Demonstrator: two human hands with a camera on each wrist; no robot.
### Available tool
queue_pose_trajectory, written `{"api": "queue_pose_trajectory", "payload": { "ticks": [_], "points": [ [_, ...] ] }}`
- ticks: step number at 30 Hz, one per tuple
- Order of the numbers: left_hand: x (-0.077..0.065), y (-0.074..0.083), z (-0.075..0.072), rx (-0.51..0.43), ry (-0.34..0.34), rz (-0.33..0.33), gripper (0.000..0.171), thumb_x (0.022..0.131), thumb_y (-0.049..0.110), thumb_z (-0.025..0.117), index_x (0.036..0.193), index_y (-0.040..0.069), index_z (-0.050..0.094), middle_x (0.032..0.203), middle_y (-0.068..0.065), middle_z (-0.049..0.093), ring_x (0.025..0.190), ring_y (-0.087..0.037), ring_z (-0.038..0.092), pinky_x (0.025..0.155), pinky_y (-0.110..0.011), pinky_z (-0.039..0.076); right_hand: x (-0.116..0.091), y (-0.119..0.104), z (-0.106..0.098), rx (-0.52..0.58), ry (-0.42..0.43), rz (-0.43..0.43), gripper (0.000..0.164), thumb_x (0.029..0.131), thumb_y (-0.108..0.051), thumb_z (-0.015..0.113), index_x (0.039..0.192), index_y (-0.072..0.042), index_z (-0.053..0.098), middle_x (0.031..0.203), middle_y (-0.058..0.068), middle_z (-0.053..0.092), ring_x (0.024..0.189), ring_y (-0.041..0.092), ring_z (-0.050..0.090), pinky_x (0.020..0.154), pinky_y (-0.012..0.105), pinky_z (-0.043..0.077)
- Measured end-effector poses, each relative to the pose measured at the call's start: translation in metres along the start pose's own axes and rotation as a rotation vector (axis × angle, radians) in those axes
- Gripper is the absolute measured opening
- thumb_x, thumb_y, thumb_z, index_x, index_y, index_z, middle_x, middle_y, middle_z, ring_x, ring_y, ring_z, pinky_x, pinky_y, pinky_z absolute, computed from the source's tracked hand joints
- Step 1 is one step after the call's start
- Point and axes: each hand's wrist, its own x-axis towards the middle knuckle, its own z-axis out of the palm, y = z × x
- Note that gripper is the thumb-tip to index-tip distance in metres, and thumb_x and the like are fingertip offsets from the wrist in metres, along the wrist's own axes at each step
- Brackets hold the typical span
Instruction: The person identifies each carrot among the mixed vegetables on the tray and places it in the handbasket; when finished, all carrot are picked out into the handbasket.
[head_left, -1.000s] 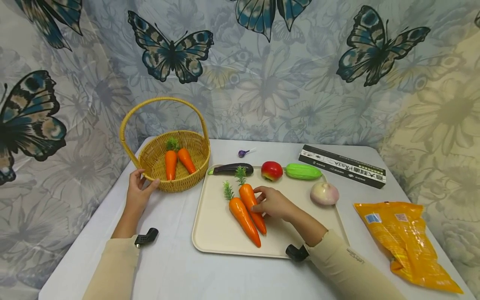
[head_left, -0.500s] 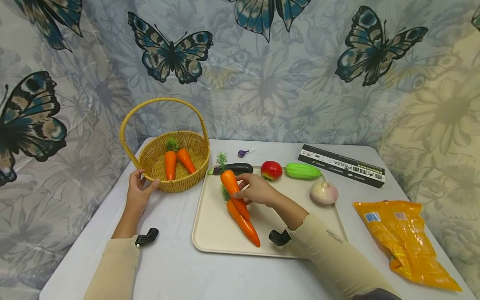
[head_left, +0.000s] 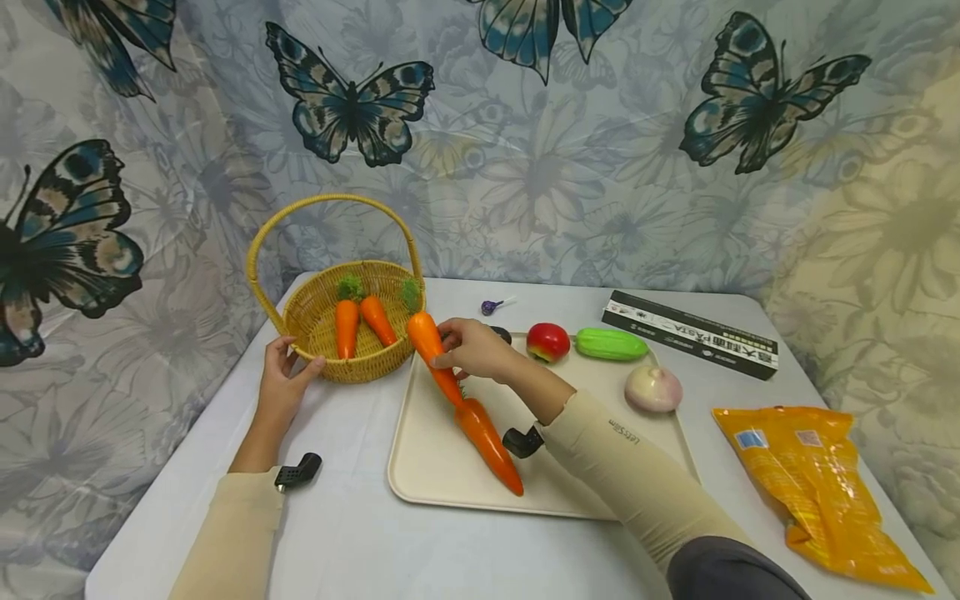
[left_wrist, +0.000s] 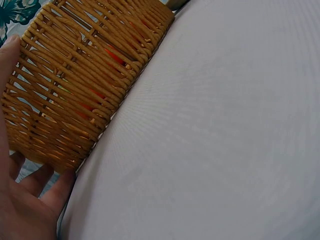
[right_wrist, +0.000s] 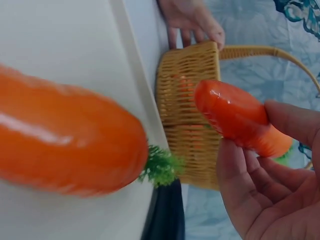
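My right hand (head_left: pixel 480 348) pinches an orange carrot (head_left: pixel 426 335) between thumb and fingers, held above the cream tray (head_left: pixel 431 471). In the head view its green top overlaps the right rim of the wicker basket (head_left: pixel 367 368). A second carrot (head_left: pixel 489 446) lies on the tray, its leafy top (right_wrist: pixel 162 166) visible in the right wrist view. My left hand (head_left: pixel 283 385) grips the basket's near left side, thumb at the rim (left_wrist: pixel 22 42) and fingers against the weave. Two carrots lie inside the basket, one on the left (head_left: pixel 347 329) and one on the right (head_left: pixel 377 321).
Around the tray's back and right are an eggplant (right_wrist: pixel 167 215) mostly behind my right hand, a red apple (head_left: pixel 547 342), a green cucumber-like vegetable (head_left: pixel 611 343) and an onion (head_left: pixel 653 389). Beyond sit a lollipop (head_left: pixel 491 307), a pasta box (head_left: pixel 690 333) and an orange bag (head_left: pixel 821 492).
My right hand has lifted the carrot off the tray and carried it left and up to the basket's right rim. The left hand has kept its place on the basket.
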Motion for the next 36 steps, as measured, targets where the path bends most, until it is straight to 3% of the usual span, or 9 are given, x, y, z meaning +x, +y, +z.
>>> {"api": "queue_pose_trajectory", "payload": {
  "ticks": [18,30,36],
  "points": [
    [0.0,0.008,0.002,-0.001,-0.002,-0.008,0.072,0.091,0.009,0.069,0.14,-0.005,0.018,0.16,-0.019,0.0,0.145,-0.036,0.013,0.112,-0.054,0.023,0.057,-0.027,0.009,0.054,-0.011,-0.02,0.06,0.087,-0.015,0.075,0.139,-0.003,0.046,0.109,0.011,0.06,0.09,0.024,0.065,0.072,0.042,0.059],
    [0.0,0.005,0.001,-0.013,0.003,-0.004,0.072,0.09,0.008,0.07,0.14,-0.006,0.019,0.16,-0.018,0.004,0.145,-0.035,0.014,0.112,-0.054,0.023,0.094,-0.06,0.012,0.051,0.055,-0.053,0.063,0.086,-0.016,0.076,0.141,-0.006,0.047,0.111,0.009,0.06,0.092,0.023,0.064,0.067,0.036,0.059],
    [0.0,0.002,0.0,-0.016,0.001,0.006,0.072,0.09,0.007,0.07,0.14,-0.006,0.02,0.16,-0.018,0.004,0.145,-0.035,0.014,0.112,-0.054,0.024,0.11,-0.061,0.026,0.053,0.085,-0.034,0.064,0.089,-0.016,0.074,0.145,-0.01,0.043,0.114,0.007,0.059,0.093,0.021,0.064,0.074,0.039,0.058]
  ]
}}
